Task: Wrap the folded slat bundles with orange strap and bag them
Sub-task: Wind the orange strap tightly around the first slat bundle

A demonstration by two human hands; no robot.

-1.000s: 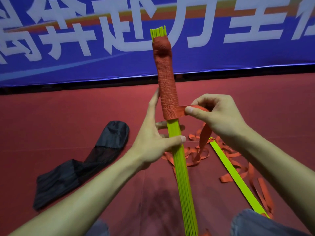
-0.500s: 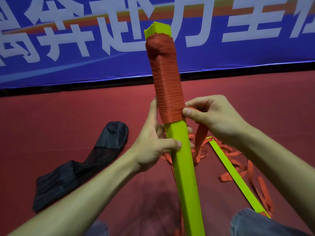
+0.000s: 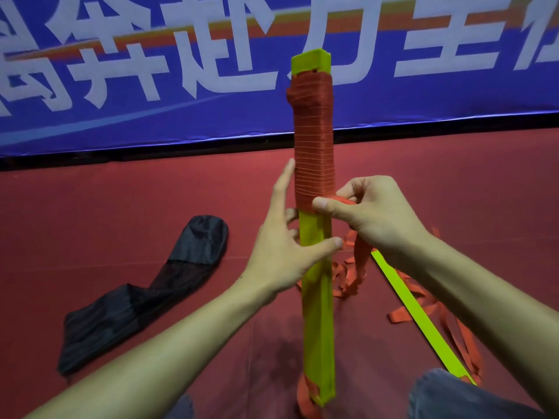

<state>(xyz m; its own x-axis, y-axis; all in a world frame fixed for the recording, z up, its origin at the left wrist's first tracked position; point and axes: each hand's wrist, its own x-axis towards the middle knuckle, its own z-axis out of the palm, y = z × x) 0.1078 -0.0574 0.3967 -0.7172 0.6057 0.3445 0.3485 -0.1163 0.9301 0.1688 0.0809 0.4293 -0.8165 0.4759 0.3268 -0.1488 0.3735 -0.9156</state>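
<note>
Bundle [image 3: 317, 313], frame centre, upright: left hand [image 3: 281, 252] grips it below the wrap; right hand [image 3: 372, 219] pinches strap [image 3: 313, 146] (roughly half wound). Best practice: keep tension, overlap turns evenly downward.

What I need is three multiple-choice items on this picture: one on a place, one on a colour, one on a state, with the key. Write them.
1. Where does the black bag lie?
A. On the red floor, left of the slat bundle.
B. On the person's lap.
C. Over the bundle's top.

2. What colour is the bundle's bare part?
A. White.
B. Lime green.
C. Blue.

3. How much of the bundle does the orange strap cover?
A. All.
B. None.
C. Only an upper stretch.

Key:
1 A, it lies on the floor left of the bundle.
2 B, the slats below the wrap are lime green.
3 C, the wrap ends at the right hand, which pinches the strap.
</note>
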